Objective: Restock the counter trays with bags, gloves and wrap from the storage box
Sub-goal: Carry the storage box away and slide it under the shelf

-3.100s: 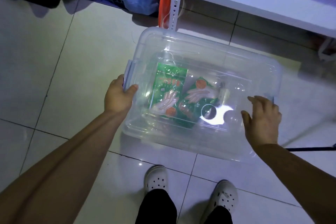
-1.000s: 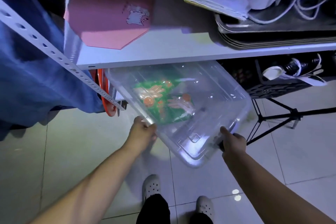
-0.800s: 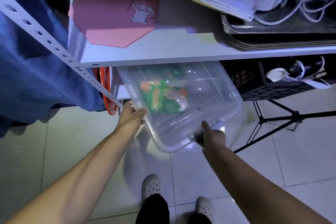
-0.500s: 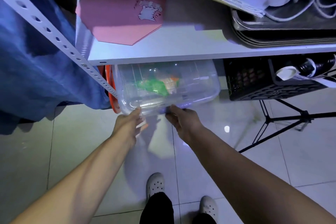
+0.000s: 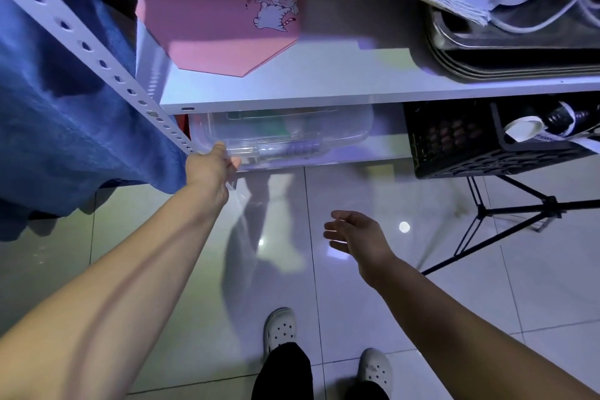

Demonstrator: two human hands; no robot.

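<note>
The clear plastic storage box (image 5: pixel 292 140) lies pushed in under the white shelf (image 5: pixel 324 88), on the rack's bottom level. Green packets show faintly through its lid. My left hand (image 5: pixel 209 167) is at the box's near left corner, its fingers touching the rim. My right hand (image 5: pixel 355 235) hovers over the tiled floor, away from the box, palm down with its fingers spread and nothing in it.
A pink folder (image 5: pixel 224 6), papers, cables and stacked trays (image 5: pixel 506 52) sit on the shelf. A black crate (image 5: pixel 480 143) stands right of the box, a tripod (image 5: pixel 519 214) beyond it. Blue cloth (image 5: pixel 65 127) hangs left of the perforated rack post (image 5: pixel 107 68). My feet are below.
The box has slid from the floor into the space under the shelf. My right hand has let go and drawn back; my left hand stays at the box's corner.
</note>
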